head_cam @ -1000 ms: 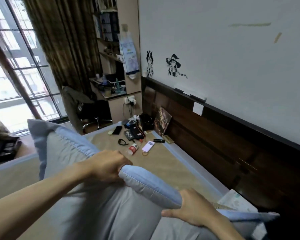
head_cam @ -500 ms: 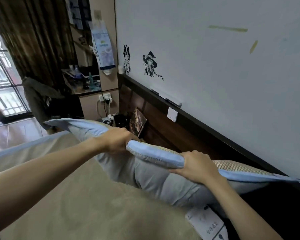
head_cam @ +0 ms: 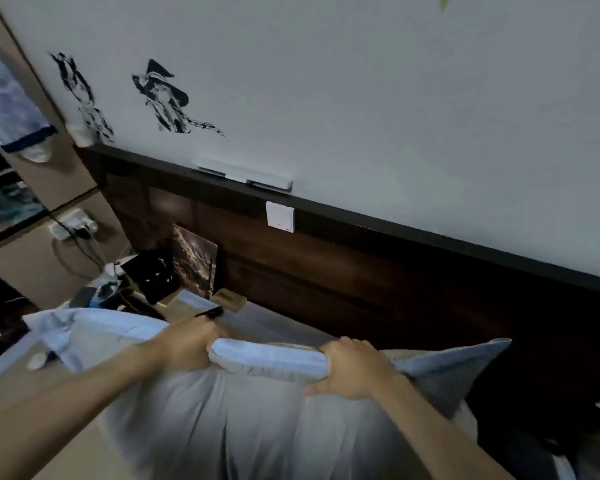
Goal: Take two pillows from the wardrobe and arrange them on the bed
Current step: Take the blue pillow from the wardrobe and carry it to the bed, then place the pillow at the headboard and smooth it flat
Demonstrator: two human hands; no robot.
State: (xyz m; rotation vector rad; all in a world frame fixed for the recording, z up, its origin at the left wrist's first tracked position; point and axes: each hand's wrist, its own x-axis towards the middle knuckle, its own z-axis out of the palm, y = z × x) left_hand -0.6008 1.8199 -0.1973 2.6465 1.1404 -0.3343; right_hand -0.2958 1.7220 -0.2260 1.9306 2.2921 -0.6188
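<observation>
A grey pillow [head_cam: 243, 420] with a pale blue border fills the lower middle of the head view. My left hand [head_cam: 187, 342] grips its upper edge on the left. My right hand [head_cam: 352, 370] grips the same edge further right. The pillow hangs over the tan bed [head_cam: 28, 403], just in front of the dark wooden headboard [head_cam: 378, 282]. Its right corner points up toward the headboard. Only this one pillow is in view, and the wardrobe is out of frame.
Small items lie at the bed's far left end: a black box [head_cam: 151, 275], a picture card [head_cam: 196, 259] leaning on the headboard, a pen and a small wooden block. A power strip [head_cam: 71, 225] with cables hangs on the cabinet. A white switch [head_cam: 280, 216] sits on the headboard.
Both hands have carried the pillow closer to the headboard, and it now hangs more upright. My view has swung right and tilted, so the window and curtains have left the frame.
</observation>
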